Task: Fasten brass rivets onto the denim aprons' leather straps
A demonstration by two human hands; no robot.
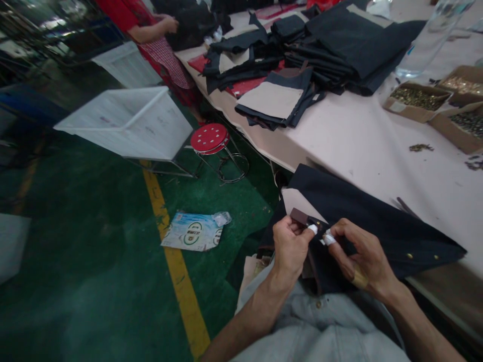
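A dark navy garment (pixel 362 216) hangs over the near edge of the pale table (pixel 362 146) into my lap. My left hand (pixel 290 249) is closed in a pinch on a small brown tab (pixel 300 216) at the garment's corner. My right hand (pixel 358 254) is closed too, its taped fingertips pinching the same dark fabric just right of the tab. Both hands nearly touch above my grey shirt.
Stacks of dark folded garments (pixel 332 45) lie at the table's far end. Cardboard boxes of small metal parts (pixel 417 100) stand at the right, near a clear bottle (pixel 430 40). A red stool (pixel 209 138), a white bin (pixel 128 120), a person in red (pixel 151 30) and a plastic bag (pixel 192 231) are on the green floor side.
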